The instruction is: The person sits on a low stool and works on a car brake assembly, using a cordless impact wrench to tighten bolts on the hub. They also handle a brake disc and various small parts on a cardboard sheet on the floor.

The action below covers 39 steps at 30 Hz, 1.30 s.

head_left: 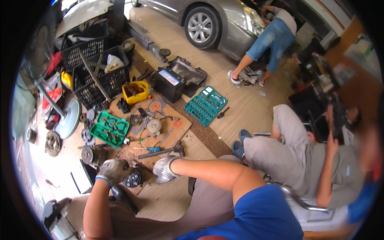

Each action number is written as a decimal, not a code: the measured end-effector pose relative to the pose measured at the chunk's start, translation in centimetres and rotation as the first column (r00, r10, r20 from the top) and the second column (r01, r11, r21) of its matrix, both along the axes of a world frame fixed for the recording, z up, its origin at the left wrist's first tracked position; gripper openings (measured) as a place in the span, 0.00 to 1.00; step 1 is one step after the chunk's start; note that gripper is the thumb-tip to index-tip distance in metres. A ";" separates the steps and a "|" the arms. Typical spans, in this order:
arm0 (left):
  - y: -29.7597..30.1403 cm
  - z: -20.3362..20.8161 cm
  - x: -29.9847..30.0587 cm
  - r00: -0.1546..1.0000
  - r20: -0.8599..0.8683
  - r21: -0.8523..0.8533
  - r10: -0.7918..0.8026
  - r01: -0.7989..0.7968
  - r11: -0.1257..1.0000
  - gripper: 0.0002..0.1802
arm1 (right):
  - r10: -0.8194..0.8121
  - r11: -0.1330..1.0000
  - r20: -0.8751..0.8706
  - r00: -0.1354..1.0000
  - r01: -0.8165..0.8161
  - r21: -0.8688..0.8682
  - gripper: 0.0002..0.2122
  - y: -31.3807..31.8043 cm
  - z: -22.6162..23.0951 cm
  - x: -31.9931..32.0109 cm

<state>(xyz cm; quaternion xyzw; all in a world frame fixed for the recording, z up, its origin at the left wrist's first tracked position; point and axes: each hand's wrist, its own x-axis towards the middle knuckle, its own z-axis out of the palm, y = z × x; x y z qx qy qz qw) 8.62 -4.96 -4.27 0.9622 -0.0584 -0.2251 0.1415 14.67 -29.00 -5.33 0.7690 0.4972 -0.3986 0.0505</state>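
My left hand (113,171), in a grey-white work glove, is closed, its fingers curled by a dark metal part; what they grip is hidden. To its right my right hand (163,169), gloved too, bends down with its fingers drawn together, and anything in them is out of sight. Between and just below the hands sits a round dark metal part with openings (132,179). A cylindrical metal housing (93,155) stands beyond my left hand. Past my right hand lie a hammer (180,149) and a blue-handled screwdriver (153,149).
Parts lie on flattened cardboard (182,127). Around it are a green tool case (110,129), a green socket set (206,105), a cut yellow jug (136,93), a car battery (169,85) and black crates (100,76). One person sits at right (296,160); another bends by a car (276,38).
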 end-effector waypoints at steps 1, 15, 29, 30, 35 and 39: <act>0.5 -0.4 0.3 1.000 0.019 0.040 -0.012 0.012 0.999 0.31 | 0.017 0.999 0.001 1.000 -0.017 0.028 0.24 0.4 0.3 0.6; 4.3 -2.2 0.7 0.987 -0.136 0.200 0.083 -0.055 0.978 0.27 | -0.119 0.982 0.015 0.993 0.115 0.148 0.25 0.5 2.8 0.9; 2.3 -0.8 0.0 0.990 -0.071 0.186 -0.120 0.132 0.974 0.22 | -0.170 0.974 0.078 0.982 0.155 0.166 0.24 1.0 2.2 0.8; 2.0 -0.6 0.0 0.993 -0.073 0.193 -0.098 0.110 0.975 0.23 | -0.168 0.975 0.077 0.983 0.154 0.159 0.24 1.0 2.3 0.6; 2.4 -2.6 0.1 0.998 -0.016 0.122 0.057 -0.054 0.991 0.36 | -0.144 0.978 0.114 0.983 0.124 0.167 0.23 1.8 2.6 0.2; 2.3 -2.3 0.2 1.000 -0.013 0.033 -0.021 0.022 0.999 0.30 | -0.152 0.973 0.080 0.985 0.134 0.190 0.22 2.3 2.0 0.4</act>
